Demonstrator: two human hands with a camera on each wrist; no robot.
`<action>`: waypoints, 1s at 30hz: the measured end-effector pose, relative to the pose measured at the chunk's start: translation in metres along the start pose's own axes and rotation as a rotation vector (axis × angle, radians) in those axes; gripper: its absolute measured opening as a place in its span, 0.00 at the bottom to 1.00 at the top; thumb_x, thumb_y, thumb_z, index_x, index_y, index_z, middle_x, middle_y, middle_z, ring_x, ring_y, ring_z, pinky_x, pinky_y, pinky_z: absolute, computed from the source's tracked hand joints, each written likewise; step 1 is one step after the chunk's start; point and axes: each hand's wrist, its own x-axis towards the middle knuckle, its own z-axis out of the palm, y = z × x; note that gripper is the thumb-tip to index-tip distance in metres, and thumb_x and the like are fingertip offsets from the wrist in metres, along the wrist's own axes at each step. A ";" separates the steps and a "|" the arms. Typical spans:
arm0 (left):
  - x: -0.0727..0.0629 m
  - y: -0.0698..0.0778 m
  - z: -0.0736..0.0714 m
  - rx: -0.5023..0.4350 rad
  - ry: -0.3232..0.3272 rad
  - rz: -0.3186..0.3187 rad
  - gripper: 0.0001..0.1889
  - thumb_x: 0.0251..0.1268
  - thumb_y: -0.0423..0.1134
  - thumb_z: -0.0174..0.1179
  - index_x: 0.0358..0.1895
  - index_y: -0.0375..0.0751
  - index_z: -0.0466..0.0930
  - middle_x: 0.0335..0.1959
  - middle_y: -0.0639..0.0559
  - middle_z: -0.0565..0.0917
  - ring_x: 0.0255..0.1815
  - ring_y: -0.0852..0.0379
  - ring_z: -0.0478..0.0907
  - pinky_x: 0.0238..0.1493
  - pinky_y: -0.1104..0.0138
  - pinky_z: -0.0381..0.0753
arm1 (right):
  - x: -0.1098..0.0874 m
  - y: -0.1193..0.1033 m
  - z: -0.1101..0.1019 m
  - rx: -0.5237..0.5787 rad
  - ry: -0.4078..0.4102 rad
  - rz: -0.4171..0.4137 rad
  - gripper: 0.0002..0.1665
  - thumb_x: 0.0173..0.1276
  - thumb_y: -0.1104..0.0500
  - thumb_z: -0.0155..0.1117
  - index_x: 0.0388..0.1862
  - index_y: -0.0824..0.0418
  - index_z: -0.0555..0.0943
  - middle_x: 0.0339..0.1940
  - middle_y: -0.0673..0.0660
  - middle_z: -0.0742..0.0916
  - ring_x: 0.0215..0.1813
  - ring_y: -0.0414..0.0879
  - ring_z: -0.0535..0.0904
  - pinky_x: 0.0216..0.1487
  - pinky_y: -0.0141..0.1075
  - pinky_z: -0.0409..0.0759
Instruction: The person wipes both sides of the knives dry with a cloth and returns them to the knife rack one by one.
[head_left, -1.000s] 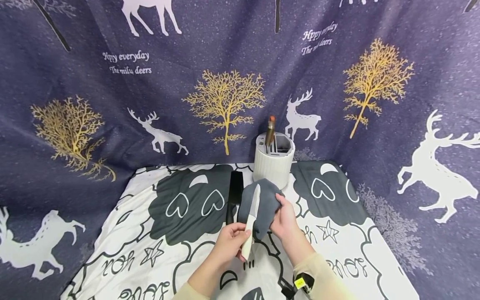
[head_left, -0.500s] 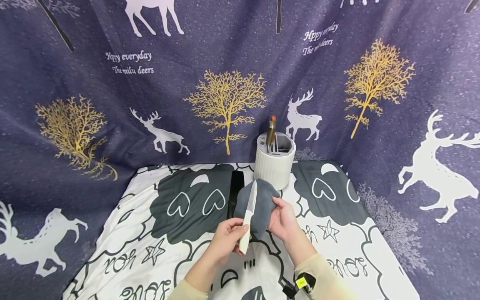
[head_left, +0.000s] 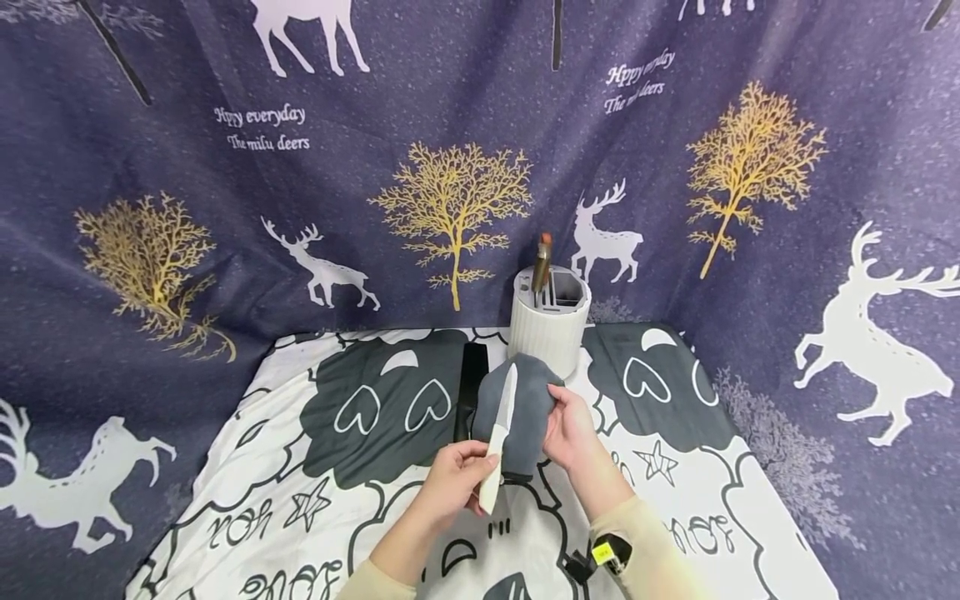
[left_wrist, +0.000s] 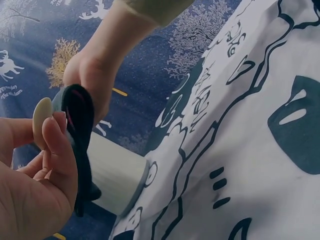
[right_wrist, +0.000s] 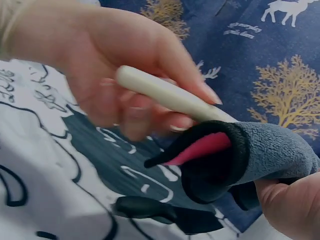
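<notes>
A knife (head_left: pixel 498 446) with a white handle and pale blade points away from me, tilted. My left hand (head_left: pixel 452 477) pinches its handle between thumb and fingers. Behind the blade spreads a dark grey cloth (head_left: pixel 534 408), whose right edge my right hand (head_left: pixel 572 429) grips. Folded over in the right wrist view, the cloth (right_wrist: pixel 275 150) shows a pink patch inside its dark rim. The white handle (right_wrist: pixel 160 92) runs up to that fold, and the blade is hidden there. My right thumb (right_wrist: pixel 295 205) presses on the cloth.
A black cleaver (head_left: pixel 472 379) lies on the patterned table cover (head_left: pixel 360 533), just left of the cloth and partly hidden. Behind stands a white ribbed knife block (head_left: pixel 547 333) with grey slots, holding a brown-handled tool (head_left: pixel 542 265). A deer-print curtain (head_left: pixel 337 200) hangs at the back.
The knife and left hand have shifted slightly left since a second ago. The cloth and right hand went left, then back right, and the cloth now lies flatter behind the blade.
</notes>
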 end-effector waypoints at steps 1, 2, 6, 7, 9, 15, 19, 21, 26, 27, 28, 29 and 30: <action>-0.001 0.000 0.000 0.004 -0.004 0.000 0.18 0.72 0.37 0.62 0.56 0.25 0.79 0.27 0.54 0.84 0.17 0.62 0.79 0.13 0.71 0.77 | 0.002 -0.003 0.000 0.002 0.002 -0.004 0.15 0.84 0.54 0.32 0.54 0.55 0.69 0.37 0.47 0.89 0.40 0.38 0.88 0.44 0.31 0.85; -0.002 -0.001 0.000 0.006 -0.009 0.001 0.18 0.72 0.37 0.62 0.56 0.25 0.79 0.27 0.54 0.84 0.17 0.62 0.78 0.13 0.71 0.77 | 0.003 -0.007 0.001 -0.002 0.000 -0.007 0.15 0.85 0.54 0.32 0.54 0.54 0.68 0.37 0.47 0.88 0.40 0.38 0.88 0.45 0.31 0.85; -0.005 -0.002 0.002 0.002 -0.033 0.001 0.18 0.72 0.37 0.63 0.56 0.26 0.79 0.27 0.54 0.84 0.18 0.62 0.77 0.14 0.70 0.77 | 0.008 -0.017 0.003 0.004 0.011 -0.028 0.15 0.85 0.53 0.31 0.57 0.53 0.66 0.40 0.47 0.88 0.43 0.39 0.87 0.48 0.33 0.84; -0.006 -0.002 0.002 -0.001 -0.039 0.001 0.18 0.72 0.37 0.63 0.57 0.26 0.79 0.28 0.54 0.84 0.18 0.62 0.77 0.14 0.70 0.77 | 0.009 -0.019 0.003 0.004 0.016 -0.038 0.15 0.84 0.53 0.32 0.58 0.53 0.66 0.41 0.47 0.88 0.44 0.39 0.87 0.49 0.34 0.84; -0.007 -0.003 0.003 -0.009 -0.043 0.000 0.18 0.72 0.37 0.63 0.57 0.26 0.79 0.28 0.52 0.85 0.18 0.62 0.77 0.14 0.70 0.77 | 0.011 -0.021 0.003 0.002 0.021 -0.055 0.15 0.84 0.52 0.31 0.57 0.53 0.67 0.41 0.47 0.88 0.45 0.39 0.87 0.50 0.34 0.84; -0.006 -0.001 0.001 -0.019 -0.016 -0.016 0.18 0.72 0.37 0.63 0.56 0.26 0.79 0.29 0.50 0.88 0.19 0.63 0.79 0.15 0.71 0.77 | 0.013 -0.014 -0.003 0.039 -0.030 -0.031 0.18 0.84 0.51 0.31 0.56 0.51 0.70 0.41 0.48 0.89 0.45 0.40 0.88 0.51 0.36 0.84; -0.001 0.001 -0.002 -0.010 0.014 -0.017 0.18 0.71 0.38 0.64 0.55 0.27 0.79 0.27 0.55 0.85 0.18 0.63 0.76 0.15 0.71 0.76 | 0.010 -0.002 -0.009 0.039 -0.106 0.022 0.20 0.85 0.50 0.30 0.57 0.51 0.72 0.44 0.47 0.89 0.49 0.39 0.87 0.54 0.36 0.83; 0.002 0.002 -0.004 -0.004 0.031 -0.015 0.18 0.71 0.37 0.64 0.55 0.27 0.79 0.25 0.56 0.84 0.17 0.63 0.75 0.15 0.71 0.75 | 0.007 0.002 -0.012 0.006 -0.187 0.046 0.22 0.86 0.49 0.28 0.58 0.50 0.73 0.47 0.46 0.89 0.52 0.39 0.86 0.56 0.37 0.82; 0.008 0.003 -0.010 0.016 0.046 -0.009 0.18 0.70 0.37 0.65 0.56 0.27 0.80 0.25 0.56 0.84 0.17 0.63 0.75 0.14 0.71 0.74 | 0.004 0.004 -0.022 -0.069 -0.395 0.070 0.28 0.87 0.50 0.25 0.53 0.50 0.78 0.45 0.47 0.89 0.49 0.41 0.85 0.54 0.39 0.80; 0.009 0.004 -0.010 0.015 0.043 -0.008 0.18 0.70 0.37 0.65 0.56 0.27 0.80 0.25 0.56 0.84 0.17 0.63 0.75 0.14 0.71 0.74 | 0.003 0.004 -0.024 -0.073 -0.409 0.064 0.28 0.87 0.50 0.25 0.50 0.51 0.78 0.42 0.47 0.89 0.46 0.40 0.85 0.52 0.38 0.81; 0.009 0.004 -0.011 0.017 0.039 -0.007 0.18 0.70 0.37 0.65 0.56 0.27 0.80 0.25 0.56 0.84 0.17 0.63 0.75 0.14 0.71 0.74 | 0.003 0.003 -0.025 -0.069 -0.410 0.057 0.28 0.87 0.52 0.25 0.49 0.51 0.79 0.41 0.47 0.89 0.45 0.40 0.85 0.51 0.38 0.81; 0.010 0.004 -0.011 0.018 0.035 -0.006 0.19 0.70 0.37 0.65 0.57 0.27 0.80 0.25 0.56 0.84 0.17 0.63 0.75 0.14 0.71 0.75 | 0.003 0.003 -0.027 -0.068 -0.406 0.045 0.27 0.87 0.53 0.25 0.49 0.51 0.79 0.40 0.47 0.89 0.43 0.40 0.85 0.49 0.37 0.82; 0.010 0.005 -0.010 0.017 0.032 -0.004 0.19 0.70 0.37 0.65 0.57 0.27 0.80 0.25 0.56 0.85 0.17 0.62 0.76 0.14 0.71 0.75 | 0.003 0.003 -0.027 -0.063 -0.394 0.036 0.27 0.87 0.55 0.26 0.49 0.51 0.78 0.39 0.47 0.89 0.42 0.40 0.86 0.48 0.36 0.83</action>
